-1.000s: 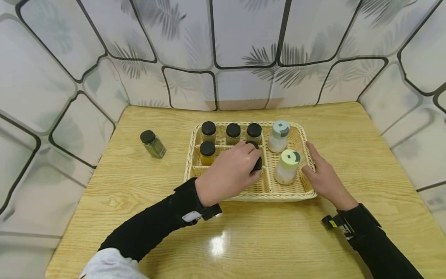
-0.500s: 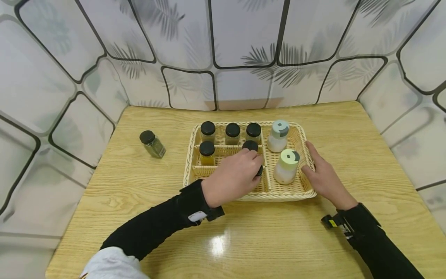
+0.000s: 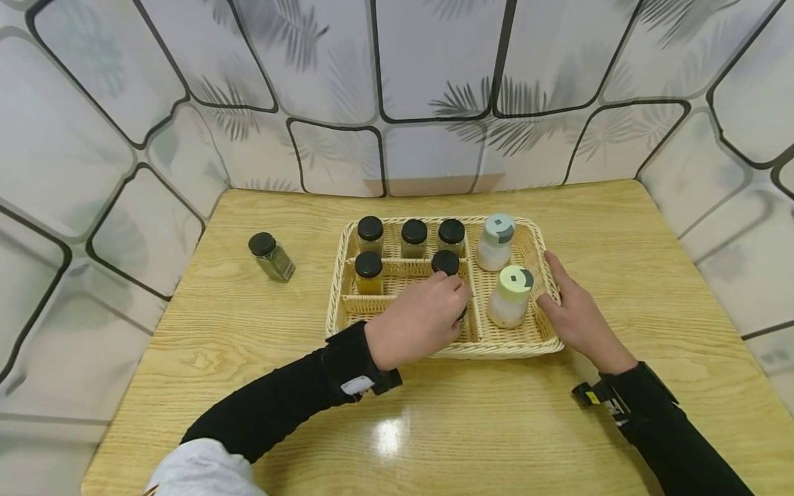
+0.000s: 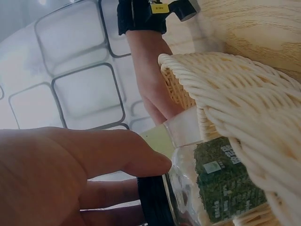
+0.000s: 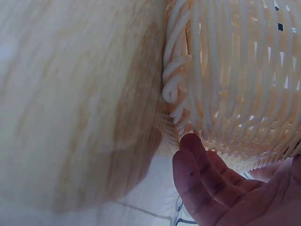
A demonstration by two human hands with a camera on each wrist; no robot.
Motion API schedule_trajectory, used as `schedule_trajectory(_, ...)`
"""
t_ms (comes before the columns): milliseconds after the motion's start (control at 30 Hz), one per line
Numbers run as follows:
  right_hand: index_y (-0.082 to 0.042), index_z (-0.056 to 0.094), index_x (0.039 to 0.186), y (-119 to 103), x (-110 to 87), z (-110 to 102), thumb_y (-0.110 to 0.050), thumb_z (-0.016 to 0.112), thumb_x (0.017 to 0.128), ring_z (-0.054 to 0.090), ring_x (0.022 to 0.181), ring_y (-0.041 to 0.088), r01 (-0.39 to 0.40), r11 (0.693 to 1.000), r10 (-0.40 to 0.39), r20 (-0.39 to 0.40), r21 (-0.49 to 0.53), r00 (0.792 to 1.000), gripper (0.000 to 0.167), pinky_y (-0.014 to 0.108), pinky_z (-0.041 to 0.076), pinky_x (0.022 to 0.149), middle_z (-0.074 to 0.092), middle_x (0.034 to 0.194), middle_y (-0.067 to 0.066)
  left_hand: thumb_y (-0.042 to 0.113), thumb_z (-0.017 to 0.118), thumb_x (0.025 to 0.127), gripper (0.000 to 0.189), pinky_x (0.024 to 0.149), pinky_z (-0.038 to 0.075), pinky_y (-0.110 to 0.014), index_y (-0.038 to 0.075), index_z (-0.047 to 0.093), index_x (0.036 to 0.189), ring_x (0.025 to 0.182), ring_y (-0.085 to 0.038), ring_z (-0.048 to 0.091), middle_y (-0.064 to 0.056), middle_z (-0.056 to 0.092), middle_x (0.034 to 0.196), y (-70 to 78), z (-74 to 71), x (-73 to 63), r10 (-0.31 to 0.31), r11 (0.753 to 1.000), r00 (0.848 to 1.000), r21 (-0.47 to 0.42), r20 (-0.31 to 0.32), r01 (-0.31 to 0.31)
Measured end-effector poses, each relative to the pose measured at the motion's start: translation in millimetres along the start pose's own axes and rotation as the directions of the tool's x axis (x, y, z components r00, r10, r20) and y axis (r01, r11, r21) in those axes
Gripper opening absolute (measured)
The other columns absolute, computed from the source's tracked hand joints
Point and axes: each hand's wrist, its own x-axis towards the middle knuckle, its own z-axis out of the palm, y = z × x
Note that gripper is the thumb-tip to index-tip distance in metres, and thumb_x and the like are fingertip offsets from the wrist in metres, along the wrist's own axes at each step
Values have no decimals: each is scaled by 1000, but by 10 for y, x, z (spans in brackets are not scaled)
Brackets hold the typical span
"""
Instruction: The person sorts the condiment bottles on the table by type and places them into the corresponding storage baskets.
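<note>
My left hand pinches the black lid of a glass spice jar with green dried herbs inside. The jar stands in the front left compartment of a wicker basket, against the divider; in the head view the hand hides most of it. At the basket's right end, my right hand grips the wall, with its thumb on the inner side and fingers along the outside weave. Just right of the left hand are a yellow-green-topped shaker and a blue-topped shaker.
Black-lidded jars line the back compartment. The middle compartment holds a jar of yellow spice and another black-lidded jar. A green herb jar lies tilted on the wooden table, left of the basket. Patterned curtains surround the table.
My left hand has moved slightly right and toward the table's front, lowering the jar into the front compartment. The middle-row jar's lid is now more exposed. My right hand stays put.
</note>
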Motion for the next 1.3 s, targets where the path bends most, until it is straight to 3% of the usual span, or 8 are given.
schedule_trajectory(200, -15, 2, 164, -5, 0, 5, -18, 45, 102, 27, 145, 52, -3, 1000, 3, 2, 2, 1000, 75, 67, 28, 112, 20, 162, 30, 13, 69, 89, 15, 68, 50, -27, 8, 68, 103, 83, -16, 56, -1, 63, 95, -6, 22, 2, -3, 1000, 1000, -8, 23, 3)
schedule_trajectory(533, -16, 3, 164, 14, -4, 10, -17, 45, 102, 27, 145, 52, 6, 1000, -6, -5, 6, 1000, 75, 67, 28, 111, 20, 163, 28, 12, 66, 90, 17, 71, 50, -27, 8, 68, 108, 85, -17, 56, -2, 64, 98, -11, 57, 3, 2, 1000, 1000, 9, 9, -2)
schedule_trajectory(967, -16, 2, 164, 0, -8, 12, -18, 45, 102, 25, 146, 51, -2, 1000, 2, -3, 18, 1000, 75, 67, 28, 112, 17, 164, 27, 23, 69, 90, 25, 63, 48, -24, 12, 66, 112, 86, -16, 53, -1, 62, 101, -2, 66, -28, -13, 999, 1000, 43, -2, 13)
schedule_trajectory(1300, -19, 0, 164, 2, -1, 12, -18, 45, 102, 25, 146, 51, 0, 1000, 0, -1, 16, 1000, 76, 67, 28, 111, 18, 164, 27, 32, 69, 91, 34, 70, 53, -25, 13, 67, 119, 98, -17, 58, -2, 65, 114, -25, 7, -103, -37, 998, 997, 51, -71, 41)
